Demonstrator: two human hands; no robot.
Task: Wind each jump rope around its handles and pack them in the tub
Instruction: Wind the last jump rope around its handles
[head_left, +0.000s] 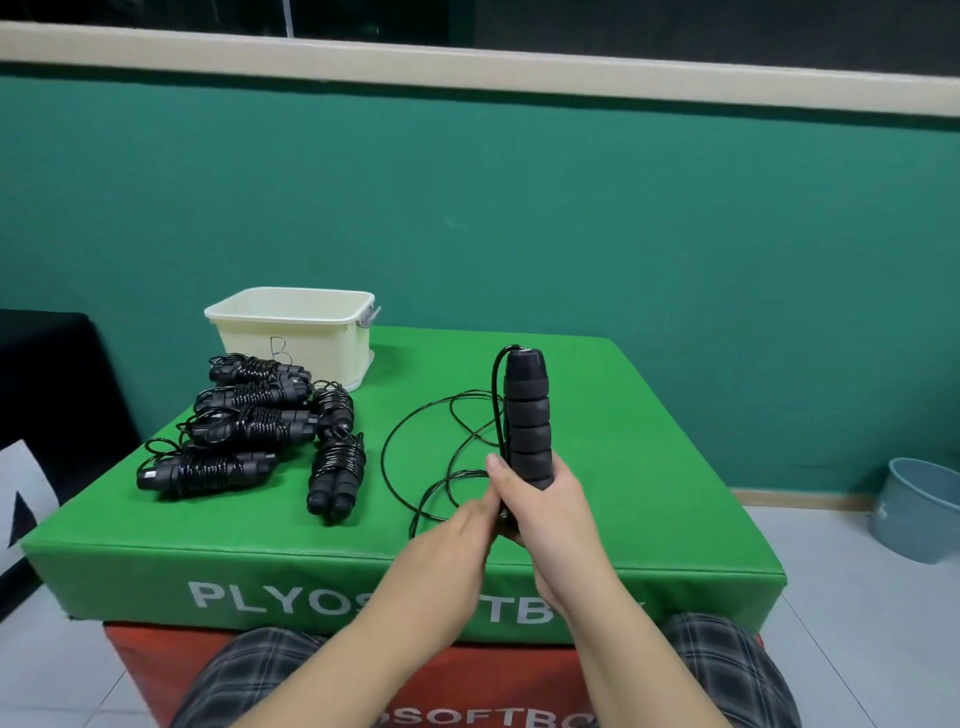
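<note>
My right hand (545, 512) grips the black foam handles (527, 415) of a jump rope and holds them upright over the green box (649, 441). Its thin black cord (415, 441) lies in loose loops on the box top, left of the handles. My left hand (462, 530) is at the handles' lower end, its fingertips pinching the cord there. Several wound black jump ropes (249, 426) lie in a cluster at the left. A cream tub (296, 332) stands behind them at the far left corner; its inside is hidden.
The green soft box sits on a red box (156, 660). A grey-blue bucket (914, 509) stands on the tiled floor at the right. A black cushion (47, 384) is at the left. The teal wall is close behind.
</note>
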